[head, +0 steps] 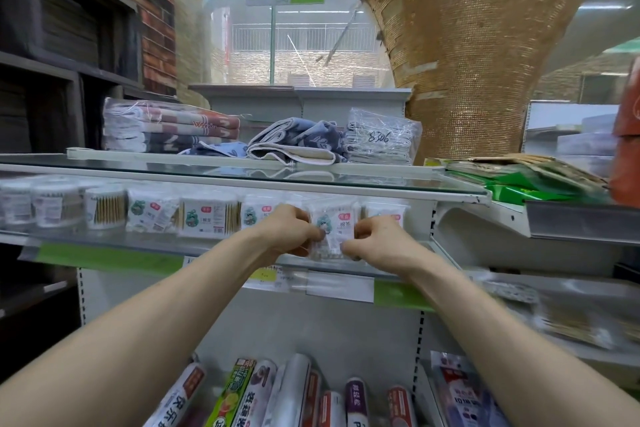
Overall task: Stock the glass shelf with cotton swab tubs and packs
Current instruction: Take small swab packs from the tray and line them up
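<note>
At the far left of the glass shelf (138, 246) stand round cotton swab tubs (55, 204). Next along it, a row of flat cotton swab packs (207, 215) faces outward with the labels forward. Toward the shelf's right end, the left hand (287, 229) pinches the left edge of the held pack (332, 232) with curled fingers. The right hand (375, 239) pinches its right edge the same way. The held pack is upright at the shelf's front edge, just in front of the row. Curled fingers hide its base, so it cannot be told whether it already rests on the glass.

The step seems to be seating this pack in the row. To do it well, the person should keep the label facing out and the pack vertical, then slide it back level with its neighbours without nudging them. The base should sit fully on the glass before either pinch loosens. A thin, light pack probably tips easily, so leaning it on the pack behind should help.

Folded towels (173, 132) lie above the shelf and boxed rolls (242, 392) below it.
</note>
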The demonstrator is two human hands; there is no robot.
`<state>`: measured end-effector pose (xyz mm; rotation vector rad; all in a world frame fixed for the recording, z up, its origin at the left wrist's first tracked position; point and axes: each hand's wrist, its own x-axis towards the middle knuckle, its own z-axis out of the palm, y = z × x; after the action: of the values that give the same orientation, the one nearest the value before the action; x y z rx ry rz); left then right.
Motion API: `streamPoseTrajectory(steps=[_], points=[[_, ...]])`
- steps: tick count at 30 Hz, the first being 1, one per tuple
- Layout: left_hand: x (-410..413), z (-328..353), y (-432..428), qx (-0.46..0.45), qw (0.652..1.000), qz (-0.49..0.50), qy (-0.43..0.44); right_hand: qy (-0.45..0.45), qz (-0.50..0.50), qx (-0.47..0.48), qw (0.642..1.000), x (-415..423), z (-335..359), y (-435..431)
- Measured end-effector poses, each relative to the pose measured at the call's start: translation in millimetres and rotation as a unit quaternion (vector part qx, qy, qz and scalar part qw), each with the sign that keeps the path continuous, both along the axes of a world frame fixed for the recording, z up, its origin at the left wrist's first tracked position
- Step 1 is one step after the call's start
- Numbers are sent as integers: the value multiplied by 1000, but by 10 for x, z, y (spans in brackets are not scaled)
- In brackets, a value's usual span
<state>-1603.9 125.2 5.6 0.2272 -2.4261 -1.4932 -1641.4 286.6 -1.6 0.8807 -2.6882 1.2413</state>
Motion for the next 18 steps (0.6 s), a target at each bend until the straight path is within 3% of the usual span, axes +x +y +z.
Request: streamPoseTrajectory(steps=[5,13,18], points=[[21,-41,-86,-111,993,15,-32,12,-39,-13,999,-74,-37,-95],[-27,-86,-125,-215,975,20,-47,31,-59,82,994,-157,-78,-292],[-84,-75,-146,-365,928,73,-25,53,-78,108,990,-198,-57,-428]])
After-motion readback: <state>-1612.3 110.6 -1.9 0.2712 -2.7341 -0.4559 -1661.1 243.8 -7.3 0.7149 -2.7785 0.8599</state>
